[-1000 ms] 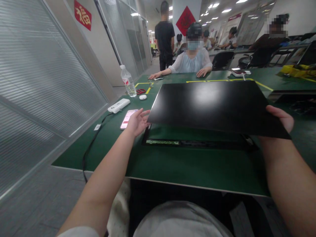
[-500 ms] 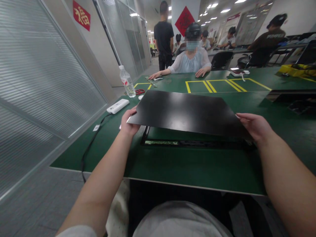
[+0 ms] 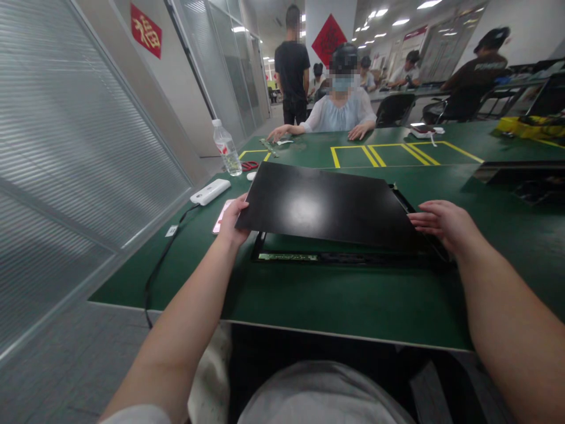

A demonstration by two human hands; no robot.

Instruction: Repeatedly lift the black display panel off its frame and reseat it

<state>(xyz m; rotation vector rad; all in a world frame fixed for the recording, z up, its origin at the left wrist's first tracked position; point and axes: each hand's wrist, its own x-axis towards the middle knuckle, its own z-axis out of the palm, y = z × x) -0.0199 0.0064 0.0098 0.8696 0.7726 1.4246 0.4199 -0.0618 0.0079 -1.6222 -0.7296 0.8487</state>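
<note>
Between my hands a flat black screen panel (image 3: 322, 203) is held at a slant over the table, its glossy face reflecting the ceiling light. My left hand (image 3: 235, 221) grips its left edge, thumb on top. At the right edge, the fingers of my right hand (image 3: 441, 224) are stretched along the panel and touch it; the thumb is hidden. Beneath lies a thin black rectangular frame (image 3: 371, 258), mostly covered by the panel. A narrow green circuit board (image 3: 286, 257) shows along the frame's near side.
A pink phone (image 3: 222, 217), white power bank (image 3: 210, 192), water bottle (image 3: 228, 150) and red-handled scissors (image 3: 249, 165) lie or stand at left. A black cable (image 3: 163, 259) hangs over the green table's (image 3: 344, 300) edge. Opposite sits a person (image 3: 339, 112), hands on the table.
The panel has shifted left and tilted, uncovering the frame's right side. My right hand has moved slightly left with it. The pink phone now shows more beside my left hand.
</note>
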